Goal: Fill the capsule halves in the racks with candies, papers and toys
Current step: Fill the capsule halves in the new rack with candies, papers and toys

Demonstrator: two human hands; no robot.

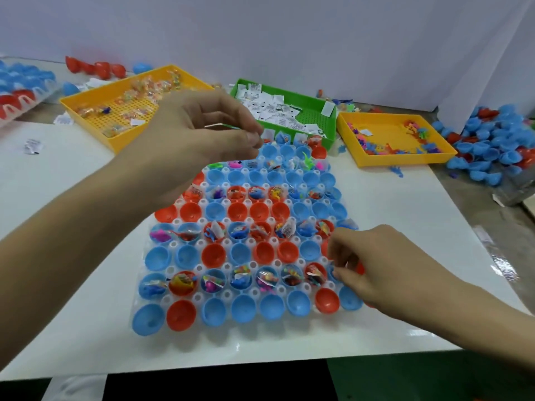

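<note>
Glossy plastic capsule halves [213,252] — shiny table [405,299]

No text, number or brand can be read anywhere. The folded white papers [278,110] in the green tray [330,140] carry dark print. It is too small and blurred to make out.

A plain pale wall [289,30] with a faint lilac cast runs behind the worktop, meeting a second wall panel [515,68] at the right, where a slanted seam shows. The worktop [86,299] is white and glossy; soft overhead light glints along its right edge. Past that edge lies a duller grey-beige surface [451,204]. Below the worktop's front edge the space is dark [217,386], with a green patch [419,383] at the right.
</note>
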